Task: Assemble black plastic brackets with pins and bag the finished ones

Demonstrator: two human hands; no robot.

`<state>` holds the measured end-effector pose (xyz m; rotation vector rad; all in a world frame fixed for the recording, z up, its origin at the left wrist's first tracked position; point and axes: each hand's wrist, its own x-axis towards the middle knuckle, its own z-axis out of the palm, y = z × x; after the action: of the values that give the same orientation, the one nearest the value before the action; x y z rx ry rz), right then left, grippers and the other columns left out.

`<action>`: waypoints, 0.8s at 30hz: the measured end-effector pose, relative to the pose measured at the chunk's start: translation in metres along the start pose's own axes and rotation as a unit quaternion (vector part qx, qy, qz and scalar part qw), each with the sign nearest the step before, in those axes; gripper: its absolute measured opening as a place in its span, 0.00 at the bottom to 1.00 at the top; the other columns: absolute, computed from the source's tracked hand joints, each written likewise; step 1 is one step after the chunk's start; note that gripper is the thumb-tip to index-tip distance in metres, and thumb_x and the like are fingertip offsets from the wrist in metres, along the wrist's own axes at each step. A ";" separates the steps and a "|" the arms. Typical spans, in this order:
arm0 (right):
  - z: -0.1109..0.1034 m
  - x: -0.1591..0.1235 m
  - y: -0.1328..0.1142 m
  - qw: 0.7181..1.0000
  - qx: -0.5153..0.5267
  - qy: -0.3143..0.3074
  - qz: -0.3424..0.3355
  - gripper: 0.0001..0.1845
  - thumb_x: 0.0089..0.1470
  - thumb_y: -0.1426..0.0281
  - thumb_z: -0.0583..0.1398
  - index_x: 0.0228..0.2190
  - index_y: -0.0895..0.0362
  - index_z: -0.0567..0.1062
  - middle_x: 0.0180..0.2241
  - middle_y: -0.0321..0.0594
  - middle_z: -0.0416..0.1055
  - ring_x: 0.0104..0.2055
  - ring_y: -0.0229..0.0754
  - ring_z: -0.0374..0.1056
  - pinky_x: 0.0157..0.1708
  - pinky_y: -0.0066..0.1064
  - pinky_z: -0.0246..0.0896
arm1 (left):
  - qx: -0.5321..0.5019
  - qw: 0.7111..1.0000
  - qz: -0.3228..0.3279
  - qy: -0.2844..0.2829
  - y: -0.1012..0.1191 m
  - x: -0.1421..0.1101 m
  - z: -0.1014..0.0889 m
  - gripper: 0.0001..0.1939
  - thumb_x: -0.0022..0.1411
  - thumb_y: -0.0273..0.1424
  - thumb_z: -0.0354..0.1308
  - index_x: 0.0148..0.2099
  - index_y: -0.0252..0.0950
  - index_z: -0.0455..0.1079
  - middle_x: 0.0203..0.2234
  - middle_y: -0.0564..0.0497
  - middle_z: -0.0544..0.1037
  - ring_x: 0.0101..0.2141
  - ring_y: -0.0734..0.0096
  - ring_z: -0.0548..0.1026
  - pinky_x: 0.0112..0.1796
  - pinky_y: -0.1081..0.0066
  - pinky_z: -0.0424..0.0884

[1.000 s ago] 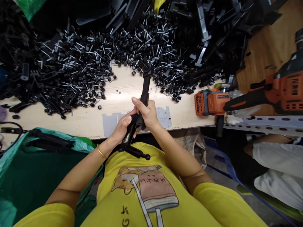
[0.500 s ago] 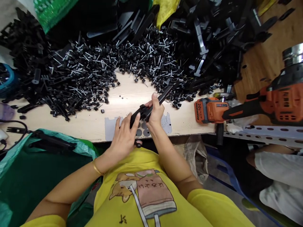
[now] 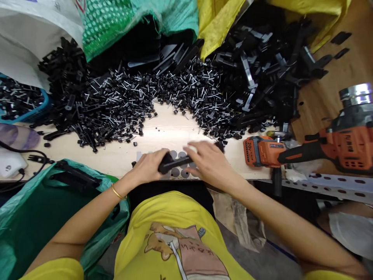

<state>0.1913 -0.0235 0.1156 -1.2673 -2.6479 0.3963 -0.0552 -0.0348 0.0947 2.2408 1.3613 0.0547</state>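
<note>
A long black plastic arm (image 3: 175, 163) lies flat on the wooden bench (image 3: 163, 134) near its front edge, over a grey patch with dark round spots. My left hand (image 3: 150, 167) grips its left end. My right hand (image 3: 208, 161) rests over its right part, fingers spread and blurred. Behind them lies a wide heap of black-headed metal pins (image 3: 131, 97).
Larger black plastic parts (image 3: 262, 70) are piled at the back right. An orange cordless driver (image 3: 305, 149) hangs at the bench's right end. A green sack (image 3: 43, 210) holding black arms stands at my left. Woven bags (image 3: 116, 19) line the back; a blue basket (image 3: 20, 105) sits far left.
The black arm went from upright in both hands to lying flat on the bench. My right hand slid right along it and opened out. The view tilted up.
</note>
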 end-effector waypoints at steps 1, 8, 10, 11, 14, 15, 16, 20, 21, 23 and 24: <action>-0.006 0.001 -0.002 0.994 -0.017 -0.101 -0.039 0.15 0.56 0.63 0.57 0.39 0.61 0.72 0.30 0.48 0.72 0.34 0.47 0.68 0.34 0.37 0.60 | -0.002 0.999 0.047 -0.020 0.003 -0.004 -0.005 0.25 0.55 0.31 0.55 0.55 0.38 0.58 0.43 0.46 0.76 0.38 0.60 0.77 0.33 0.69 0.69; -0.018 -0.019 -0.036 0.892 0.350 -0.282 -0.051 0.20 0.53 0.55 0.58 0.24 0.60 0.69 0.16 0.31 0.60 0.16 0.29 0.52 0.17 0.24 0.43 | -0.276 0.940 0.198 0.041 0.035 -0.049 -0.001 0.16 0.53 0.38 0.56 0.42 0.35 0.61 0.23 0.55 0.69 0.19 0.78 0.64 0.20 0.77 0.59; -0.011 -0.028 -0.047 0.856 0.458 -0.239 0.005 0.24 0.50 0.51 0.60 0.19 0.58 0.65 0.14 0.27 0.52 0.16 0.27 0.47 0.17 0.23 0.39 | -0.377 0.912 0.135 0.090 0.044 -0.057 0.008 0.19 0.51 0.44 0.58 0.38 0.36 0.61 0.20 0.58 0.63 0.18 0.80 0.58 0.20 0.77 0.56; -0.005 -0.031 -0.053 0.836 0.499 -0.225 0.039 0.26 0.49 0.50 0.60 0.17 0.58 0.63 0.14 0.26 0.48 0.16 0.27 0.44 0.16 0.23 0.38 | -0.411 0.900 0.093 0.109 0.047 -0.060 0.012 0.21 0.50 0.47 0.58 0.37 0.36 0.62 0.20 0.58 0.62 0.18 0.80 0.57 0.20 0.77 0.55; 0.010 -0.035 -0.066 0.773 0.582 -0.208 0.139 0.28 0.49 0.48 0.58 0.16 0.57 0.57 0.15 0.26 0.45 0.18 0.27 0.41 0.17 0.23 0.36 | -0.466 0.878 -0.005 0.110 0.048 -0.062 0.019 0.23 0.51 0.51 0.58 0.33 0.34 0.64 0.22 0.54 0.64 0.23 0.77 0.60 0.23 0.75 0.58; 0.013 -0.035 -0.070 0.755 0.601 -0.204 0.163 0.28 0.50 0.48 0.57 0.16 0.57 0.57 0.15 0.27 0.45 0.19 0.27 0.40 0.17 0.23 0.36 | -0.481 0.871 -0.021 0.098 0.047 -0.062 0.018 0.24 0.51 0.52 0.58 0.33 0.33 0.66 0.24 0.52 0.66 0.25 0.75 0.63 0.26 0.74 0.60; 0.016 -0.035 -0.073 0.739 0.618 -0.201 0.178 0.29 0.50 0.48 0.57 0.16 0.57 0.56 0.16 0.27 0.44 0.19 0.27 0.40 0.18 0.23 0.35 | -0.495 0.864 -0.033 0.084 0.046 -0.062 0.017 0.25 0.52 0.52 0.58 0.33 0.33 0.67 0.26 0.50 0.68 0.28 0.72 0.65 0.28 0.73 0.62; 0.021 -0.036 -0.087 0.681 0.680 -0.179 0.203 0.28 0.49 0.49 0.59 0.16 0.56 0.56 0.15 0.27 0.46 0.20 0.28 0.40 0.19 0.25 0.36 | -0.593 0.798 -0.064 0.079 0.055 -0.060 0.010 0.24 0.51 0.51 0.60 0.38 0.34 0.70 0.29 0.48 0.73 0.31 0.67 0.71 0.32 0.70 0.68; 0.022 -0.035 -0.090 0.658 0.702 -0.168 0.213 0.28 0.49 0.48 0.58 0.16 0.56 0.55 0.15 0.27 0.46 0.19 0.28 0.39 0.18 0.25 0.35 | -0.630 0.767 -0.072 0.100 0.060 -0.057 0.008 0.24 0.52 0.51 0.60 0.40 0.35 0.69 0.30 0.48 0.75 0.31 0.66 0.72 0.31 0.70 0.69; 0.023 -0.030 -0.092 0.624 0.738 -0.133 0.221 0.29 0.47 0.44 0.57 0.18 0.54 0.55 0.13 0.26 0.46 0.16 0.29 0.39 0.17 0.26 0.36 | -0.690 0.703 -0.080 0.153 0.070 -0.049 0.005 0.26 0.52 0.52 0.60 0.45 0.37 0.67 0.31 0.48 0.77 0.31 0.65 0.75 0.31 0.69 0.71; 0.024 -0.025 -0.091 0.623 0.745 -0.109 0.212 0.29 0.46 0.42 0.56 0.18 0.54 0.56 0.13 0.27 0.47 0.16 0.30 0.41 0.16 0.26 0.38 | -0.703 0.684 -0.078 0.177 0.074 -0.044 0.004 0.28 0.51 0.53 0.60 0.46 0.38 0.66 0.33 0.46 0.77 0.32 0.64 0.76 0.31 0.69 0.72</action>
<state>0.1330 -0.1014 0.1204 -1.0167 -1.0232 2.2120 -0.0150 -0.1003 0.1340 0.7706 0.9889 1.1122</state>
